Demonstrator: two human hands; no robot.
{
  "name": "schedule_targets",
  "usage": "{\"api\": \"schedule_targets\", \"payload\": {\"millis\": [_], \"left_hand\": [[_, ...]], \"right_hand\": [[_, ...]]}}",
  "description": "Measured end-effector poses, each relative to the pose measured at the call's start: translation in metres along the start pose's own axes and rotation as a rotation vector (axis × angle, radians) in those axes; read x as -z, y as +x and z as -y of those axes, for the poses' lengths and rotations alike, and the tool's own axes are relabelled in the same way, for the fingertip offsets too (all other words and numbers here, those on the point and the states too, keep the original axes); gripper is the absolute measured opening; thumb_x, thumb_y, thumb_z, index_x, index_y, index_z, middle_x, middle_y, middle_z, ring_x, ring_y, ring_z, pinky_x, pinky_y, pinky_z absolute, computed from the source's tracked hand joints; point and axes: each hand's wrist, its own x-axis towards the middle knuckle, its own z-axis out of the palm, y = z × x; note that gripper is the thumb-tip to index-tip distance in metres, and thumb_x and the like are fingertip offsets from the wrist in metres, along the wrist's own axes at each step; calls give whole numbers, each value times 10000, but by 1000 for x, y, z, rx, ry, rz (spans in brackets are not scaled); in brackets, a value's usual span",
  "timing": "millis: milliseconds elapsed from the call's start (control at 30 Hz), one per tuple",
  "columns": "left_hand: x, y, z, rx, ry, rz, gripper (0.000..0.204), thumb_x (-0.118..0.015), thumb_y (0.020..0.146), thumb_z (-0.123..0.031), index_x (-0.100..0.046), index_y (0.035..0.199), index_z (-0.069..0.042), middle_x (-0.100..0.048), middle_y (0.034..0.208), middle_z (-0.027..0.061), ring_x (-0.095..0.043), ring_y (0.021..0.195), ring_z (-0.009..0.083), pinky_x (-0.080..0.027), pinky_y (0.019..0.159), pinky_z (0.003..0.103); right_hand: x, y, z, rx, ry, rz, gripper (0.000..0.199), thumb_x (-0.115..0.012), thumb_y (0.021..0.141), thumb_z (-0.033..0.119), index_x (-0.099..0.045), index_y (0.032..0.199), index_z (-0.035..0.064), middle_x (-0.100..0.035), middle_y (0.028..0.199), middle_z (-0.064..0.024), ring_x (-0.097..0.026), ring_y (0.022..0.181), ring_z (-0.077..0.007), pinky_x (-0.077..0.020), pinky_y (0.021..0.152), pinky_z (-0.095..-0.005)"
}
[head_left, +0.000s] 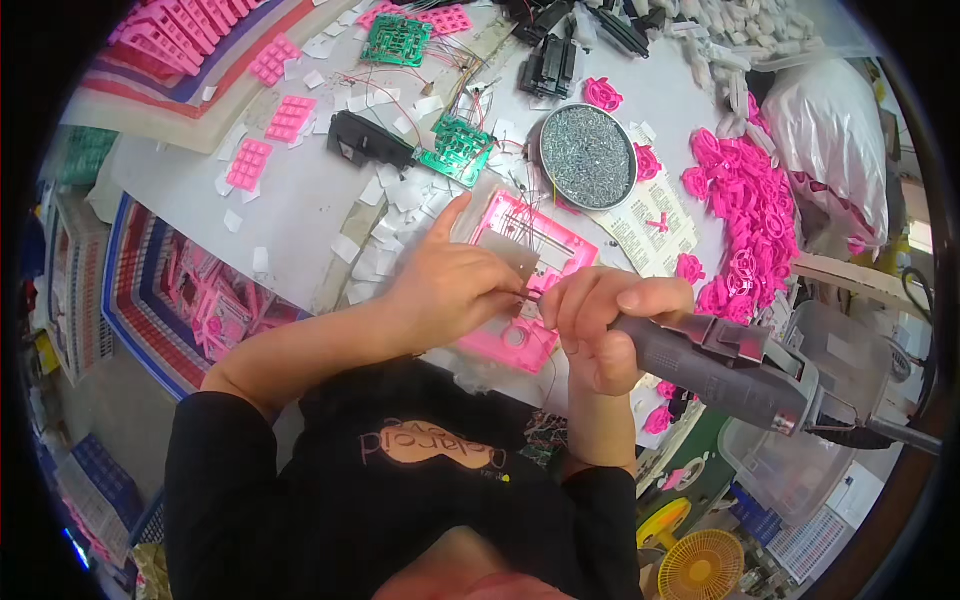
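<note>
From the head view: beneath both hands, a pink rectangular plastic casing [572,246], long axis slanting from upper right to lower left. Wrapped around a dark-grey cylindrical electric screwdriver [700,362], fingers of the right hand [605,320]; aimed left across the casing, a thin dark shaft [531,297]. Over the casing's left side, the left hand [450,285], fingertips gathered beside the shaft's tip; clamped on anything or not, impossible to tell. Probably decisive: shaft's slant onto the casing, just left of the right fingers.

A yellow fan [700,567] (round-caged) sits near a clear bin [775,468].
</note>
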Motion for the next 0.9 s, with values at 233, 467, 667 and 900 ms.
{"api": "schedule_targets", "payload": {"millis": [233,467,667,900], "left_hand": [[29,78,15,-82,-160,144,112,-745,805,-200,-685,811,-105,-713,894,39,-673,849,254,-332,1054,633],[-24,184,64,45,699,277,155,-696,810,-242,-773,802,-107,-734,839,89,-679,927,270,-405,853,442],[-36,185,63,29,696,221,132,-663,829,-191,-780,792,-141,-737,808,56,-700,837,257,-407,850,452],[-31,183,65,14,706,275,140,-651,836,-193,-780,808,-149,-747,849,50,-704,863,249,-406,865,455]], "right_hand": [[4,2,3,22,-188,-87,349,-695,955,182,-451,1191,104,-462,621,-14,-433,534,-145,-396,487,-310],[2,-9,-11,-55,-75,-62,348,-695,918,45,-448,1163,51,-557,740,-51,-541,643,-166,-530,669,-387],[-16,-15,-24,-129,-208,-63,324,-696,948,153,-441,1132,74,-516,644,-34,-476,524,-139,-465,539,-347],[-21,-17,-28,-151,-238,-31,289,-682,951,132,-442,1101,72,-534,666,-47,-488,532,-139,-486,565,-358]]}}
